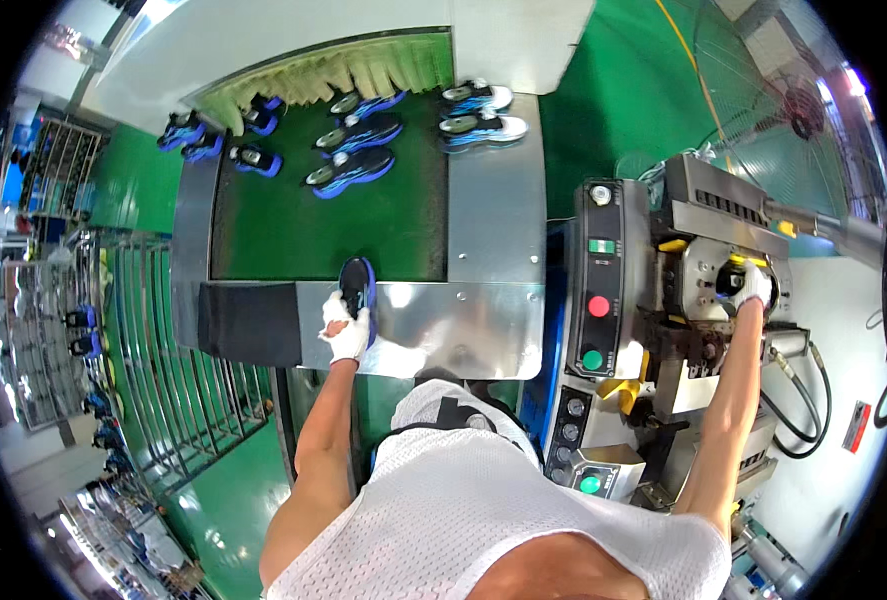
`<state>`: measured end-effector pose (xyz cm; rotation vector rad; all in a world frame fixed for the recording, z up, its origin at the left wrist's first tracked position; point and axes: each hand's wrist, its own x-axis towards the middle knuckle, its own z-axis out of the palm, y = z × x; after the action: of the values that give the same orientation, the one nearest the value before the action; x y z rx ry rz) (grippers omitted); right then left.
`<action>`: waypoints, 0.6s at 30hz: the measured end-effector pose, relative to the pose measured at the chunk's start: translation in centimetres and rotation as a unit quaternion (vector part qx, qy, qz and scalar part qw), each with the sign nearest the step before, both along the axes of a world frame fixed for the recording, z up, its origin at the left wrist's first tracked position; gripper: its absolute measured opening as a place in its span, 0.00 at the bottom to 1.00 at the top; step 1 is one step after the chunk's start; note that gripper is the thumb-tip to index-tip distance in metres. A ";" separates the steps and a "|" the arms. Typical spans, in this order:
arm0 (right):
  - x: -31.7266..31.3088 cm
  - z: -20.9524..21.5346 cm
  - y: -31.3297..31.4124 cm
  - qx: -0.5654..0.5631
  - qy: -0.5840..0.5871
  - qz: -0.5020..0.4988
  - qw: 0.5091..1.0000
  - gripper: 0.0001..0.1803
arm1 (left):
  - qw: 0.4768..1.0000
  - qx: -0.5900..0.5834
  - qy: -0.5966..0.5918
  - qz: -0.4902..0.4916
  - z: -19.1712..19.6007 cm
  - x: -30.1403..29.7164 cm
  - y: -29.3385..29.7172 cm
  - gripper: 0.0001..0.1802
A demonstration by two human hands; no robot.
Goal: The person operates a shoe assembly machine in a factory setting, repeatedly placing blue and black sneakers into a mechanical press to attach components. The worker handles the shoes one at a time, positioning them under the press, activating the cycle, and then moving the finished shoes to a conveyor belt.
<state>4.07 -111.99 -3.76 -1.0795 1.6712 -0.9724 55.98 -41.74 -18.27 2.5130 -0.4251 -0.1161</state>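
My left hand (346, 328), in a white glove with bare fingertips showing, grips the near end of a black shoe (357, 280) with a blue-purple sole. That shoe lies toe-away over the near metal edge of the conveyor. Out to the right, my gloved right hand (755, 288) is closed at the machine's metal clamp head (701, 285). It is on what looks like another dark shoe (730, 281) with a bit of purple at its edge, mostly hidden by the hand and the machine. My right arm is stretched out almost straight.
Several black-and-blue shoes (361, 132) stand on the green conveyor belt (323, 235), before a fringed curtain (333, 75). More sit on its metal sides, including a pair with white toes (483, 128). A button panel (600, 280) stands between conveyor and machine; a rack (188, 370) is left.
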 end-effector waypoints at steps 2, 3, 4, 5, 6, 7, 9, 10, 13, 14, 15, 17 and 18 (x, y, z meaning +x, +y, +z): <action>10.1 7.4 11.2 -0.128 0.281 0.049 0.950 0.28 | 0.999 0.000 0.019 -0.030 1.5 -0.2 0.9 0.35; 12.8 9.0 17.0 -0.263 0.402 0.061 0.875 0.36 | 0.997 0.009 0.044 -0.056 2.3 0.5 0.8 0.35; 16.1 9.6 23.2 -0.255 0.225 0.102 0.935 0.42 | 0.994 0.020 0.071 -0.081 2.8 1.2 0.8 0.35; 18.2 9.2 28.3 -0.253 0.285 0.125 0.916 0.42 | 0.992 0.041 0.056 -0.107 2.9 2.5 0.8 0.35; 20.5 8.9 33.5 -0.253 0.346 0.146 0.892 0.43 | 0.989 0.054 0.022 -0.139 3.3 4.1 0.6 0.34; 19.6 5.4 36.5 -0.310 0.474 0.176 0.805 0.43 | 0.987 0.037 0.030 -0.153 4.0 6.3 -0.4 0.33; 18.0 -3.5 41.0 -0.125 0.672 0.241 0.689 0.49 | 0.987 -0.006 0.050 -0.153 3.0 11.8 -1.1 0.31; 18.2 -6.2 43.0 -0.025 0.797 0.309 0.518 0.56 | 0.987 0.009 0.054 -0.154 2.0 15.2 -1.1 0.31; 21.8 -3.2 43.3 0.021 0.724 0.320 0.611 0.54 | 0.996 0.027 -0.014 -0.086 -2.1 26.2 -0.5 0.33; 19.3 -4.5 42.9 -0.038 0.719 0.321 0.615 0.54 | 0.996 0.015 -0.057 -0.074 -2.8 30.3 -0.2 0.34; 18.2 -4.1 42.8 -0.019 0.707 0.311 0.634 0.54 | 0.996 0.014 -0.076 -0.039 -3.2 33.9 -0.3 0.36; 17.5 -4.0 42.9 -0.010 0.664 0.292 0.688 0.52 | 0.991 0.062 -0.118 0.011 -3.5 40.5 -0.8 0.42; 16.6 -3.9 43.7 -0.013 0.635 0.287 0.717 0.50 | 0.992 0.037 -0.119 0.020 -2.3 43.0 -1.5 0.44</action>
<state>20.66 -68.28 -7.65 -2.3929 2.0055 0.3601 98.95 -43.28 -20.62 2.6179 -0.4719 0.1891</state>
